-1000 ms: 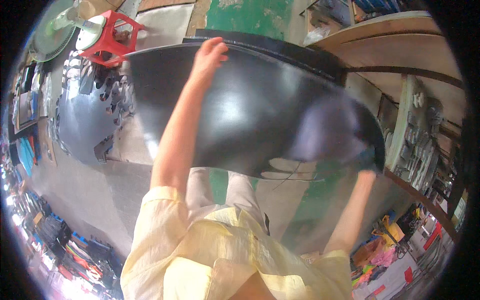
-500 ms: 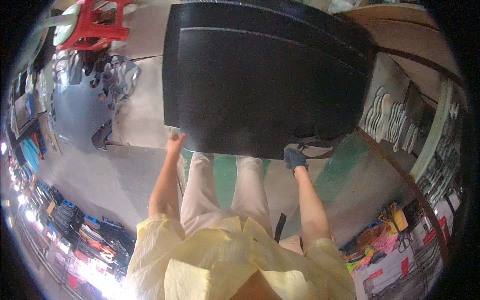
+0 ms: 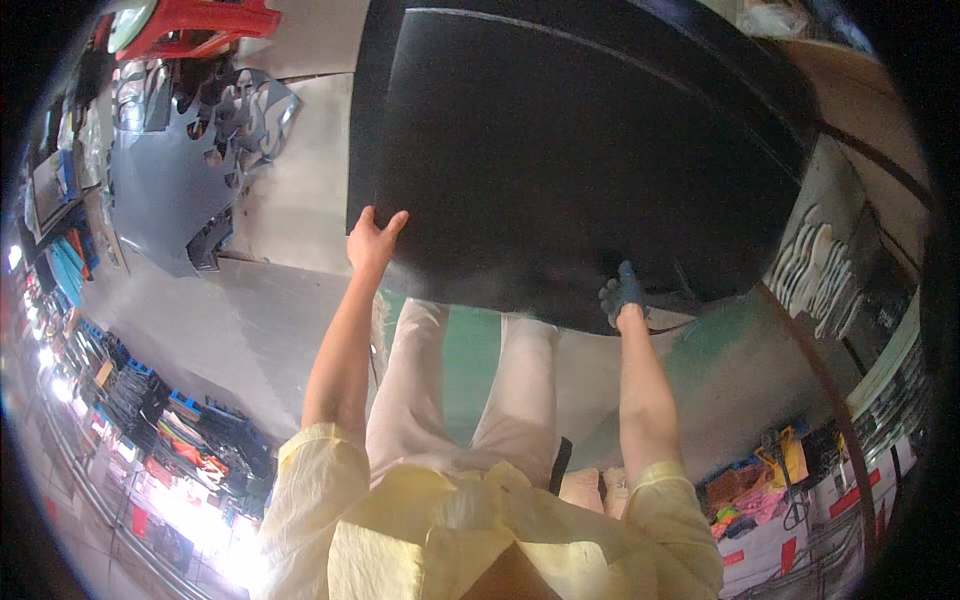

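Note:
A large black sheet spreads out in front of me, with pale lines across its far part. My left hand is bare and at its near left corner, thumb apart from the fingers, gripping the margin; some fingertips are hidden. My right hand wears a dark blue glove. It is closed on the sheet's near edge, thumb on top and fingers curled. Beside the glove the edge is cut away, and a light strip shows there.
To the left lies a grey-blue sheet with cut-out shapes, below a red stool. Several pale curved pieces lie at the right, past a dark curved bar. Colourful goods fill boxes at the lower right.
My left hand has moved forward, from below the sheet's near left corner onto its margin. My right hand has shifted slightly forward and right. The whole view has shifted too.

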The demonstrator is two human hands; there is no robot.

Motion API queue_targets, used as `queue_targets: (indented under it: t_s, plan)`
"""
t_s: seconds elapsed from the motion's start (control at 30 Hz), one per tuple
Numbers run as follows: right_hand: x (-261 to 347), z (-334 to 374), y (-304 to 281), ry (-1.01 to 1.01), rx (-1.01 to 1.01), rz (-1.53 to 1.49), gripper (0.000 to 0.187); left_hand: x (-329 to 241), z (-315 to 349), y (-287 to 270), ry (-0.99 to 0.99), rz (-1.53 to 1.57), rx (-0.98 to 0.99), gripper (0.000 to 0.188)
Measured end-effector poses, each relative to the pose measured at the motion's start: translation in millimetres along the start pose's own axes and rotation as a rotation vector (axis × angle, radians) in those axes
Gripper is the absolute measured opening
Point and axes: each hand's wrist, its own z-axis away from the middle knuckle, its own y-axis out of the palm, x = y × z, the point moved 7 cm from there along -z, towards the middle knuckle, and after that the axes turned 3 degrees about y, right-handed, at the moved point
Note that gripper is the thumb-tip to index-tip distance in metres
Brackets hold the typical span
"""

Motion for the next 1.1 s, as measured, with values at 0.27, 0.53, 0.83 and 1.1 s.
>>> queue_targets:
  t_s: [0.27,0.53,0.83,1.1]
  plan:
    - [70.6,56.3,82.8,-0.245,0.218,-0.034,0.028,-78.3,-21.6,-122.6,0.385,0.909,-0.208,0.019]
    - [13.8,38.4,-21.2,-0.481,-0.199,0.193,0.043,35.8,-213.9,-42.2,-0.12,0.602,0.022,0.043]
    - [-92.3,-33.4,-6.1,0.019,0.059,-0.751,0.065,63.9,-237.1,1.8,-0.146,1.066,0.391,0.058]
    - [-88.1,36.4,-43.3,-0.093,-0.075,-0.571,0.021,7.4,-187.3,-68.2,0.177,0.507,0.152,0.049]
